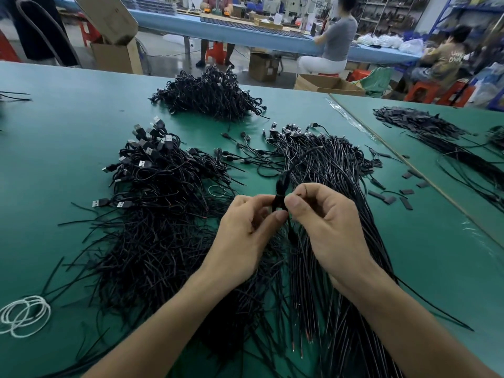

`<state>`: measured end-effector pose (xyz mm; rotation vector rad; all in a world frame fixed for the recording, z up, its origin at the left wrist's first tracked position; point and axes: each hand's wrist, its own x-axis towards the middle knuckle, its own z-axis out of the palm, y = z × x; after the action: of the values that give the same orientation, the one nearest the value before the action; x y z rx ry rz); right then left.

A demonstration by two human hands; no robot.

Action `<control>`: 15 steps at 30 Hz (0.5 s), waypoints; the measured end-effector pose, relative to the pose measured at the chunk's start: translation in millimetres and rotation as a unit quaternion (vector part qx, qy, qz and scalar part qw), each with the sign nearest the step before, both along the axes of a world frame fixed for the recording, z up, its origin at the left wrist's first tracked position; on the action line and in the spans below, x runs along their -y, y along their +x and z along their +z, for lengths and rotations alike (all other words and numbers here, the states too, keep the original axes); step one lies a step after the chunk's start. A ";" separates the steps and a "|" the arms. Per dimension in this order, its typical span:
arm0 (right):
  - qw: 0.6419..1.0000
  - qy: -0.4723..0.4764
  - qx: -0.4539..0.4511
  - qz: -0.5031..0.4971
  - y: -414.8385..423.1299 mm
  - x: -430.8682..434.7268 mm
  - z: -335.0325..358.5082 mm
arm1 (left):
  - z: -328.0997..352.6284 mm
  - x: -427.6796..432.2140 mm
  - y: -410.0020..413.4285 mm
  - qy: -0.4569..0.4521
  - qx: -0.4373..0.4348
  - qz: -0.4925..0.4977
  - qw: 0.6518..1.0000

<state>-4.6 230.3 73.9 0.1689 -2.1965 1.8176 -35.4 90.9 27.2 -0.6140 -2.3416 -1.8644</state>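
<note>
Three heaps of black cable occupy the green table (68, 137) on my feed: a USB-plug heap (152, 165) left of centre, a long straight bundle (335, 170) right of centre, and a tangled heap (210, 96) further back. I log both hands raised over the near cable ends, between the first two heaps. The left hand (242, 233) and right hand (324, 222) each pinch one black cable (281, 185), thumb against curled fingers. It sits between their fingertips and arcs up and away over the bundle. Short black sleeve pieces (403, 197) lie scattered to the right. White cord loops (24, 315) lie at near left.
</note>
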 end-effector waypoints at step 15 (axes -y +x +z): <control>0.993 -0.035 0.103 0.043 2.3 -3.6 -15.0 | 20.5 3.0 3.0 0.284 0.206 -0.074 0.933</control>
<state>-2.4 233.8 58.9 0.0634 -2.2900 2.0383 -32.4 87.9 47.8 -0.3585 -1.8058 -2.8026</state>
